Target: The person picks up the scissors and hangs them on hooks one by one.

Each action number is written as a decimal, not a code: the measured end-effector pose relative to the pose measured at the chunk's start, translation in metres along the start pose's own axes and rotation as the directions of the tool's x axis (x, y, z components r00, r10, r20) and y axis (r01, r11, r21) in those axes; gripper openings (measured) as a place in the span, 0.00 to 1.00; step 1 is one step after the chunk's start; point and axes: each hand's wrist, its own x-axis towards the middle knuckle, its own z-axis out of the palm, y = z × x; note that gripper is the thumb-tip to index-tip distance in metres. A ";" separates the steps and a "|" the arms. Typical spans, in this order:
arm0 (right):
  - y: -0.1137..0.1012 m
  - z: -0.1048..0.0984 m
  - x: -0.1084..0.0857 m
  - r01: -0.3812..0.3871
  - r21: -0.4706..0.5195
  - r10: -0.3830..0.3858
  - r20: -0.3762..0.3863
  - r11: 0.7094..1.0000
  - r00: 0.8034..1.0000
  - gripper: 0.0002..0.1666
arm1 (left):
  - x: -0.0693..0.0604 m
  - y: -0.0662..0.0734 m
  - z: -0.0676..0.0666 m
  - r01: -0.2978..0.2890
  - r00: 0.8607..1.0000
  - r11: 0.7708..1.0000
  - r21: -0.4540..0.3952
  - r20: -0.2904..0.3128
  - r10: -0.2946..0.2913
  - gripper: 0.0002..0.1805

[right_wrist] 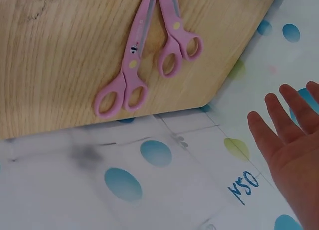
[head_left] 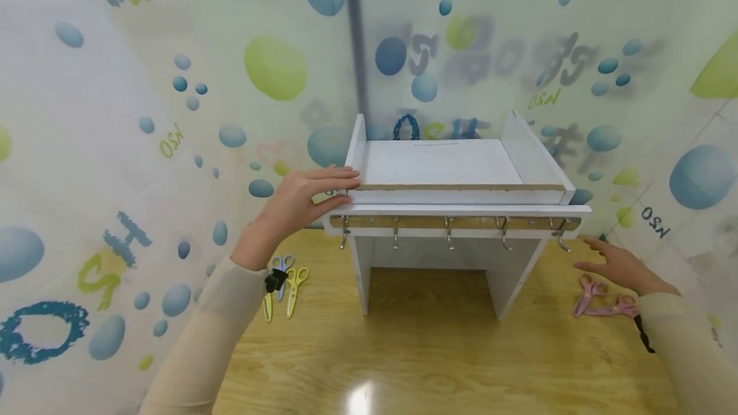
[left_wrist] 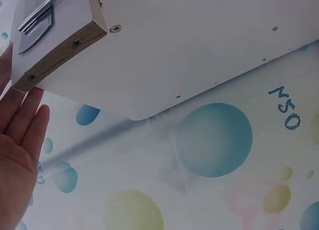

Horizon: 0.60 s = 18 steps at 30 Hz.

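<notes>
A white wooden rack [head_left: 455,197] with a brass-coloured strip of metal hooks [head_left: 448,223] along its front stands upright on the wooden table. My left hand [head_left: 296,200] rests at the rack's left upper corner, fingers extended over the edge. In the left wrist view the fingers of that hand [left_wrist: 20,145] touch the end of the hook board [left_wrist: 65,50]. To the right of the rack, my right hand [head_left: 625,268] hovers with relaxed, spread fingers, holding nothing. The right wrist view shows this hand [right_wrist: 294,145] apart from any object.
Blue scissors [head_left: 281,269] and yellow scissors [head_left: 295,290] lie on the table [head_left: 426,364] left of the rack. Two pairs of pink scissors [head_left: 587,293] lie at the right, below my right hand. Patterned sheets hang behind and at both sides.
</notes>
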 end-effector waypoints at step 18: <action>0.023 0.030 -0.021 -0.199 0.114 0.188 0.101 0.973 0.977 0.43 | 0.001 0.002 0.001 0.034 0.999 0.999 -0.032 -0.021 -0.034 0.20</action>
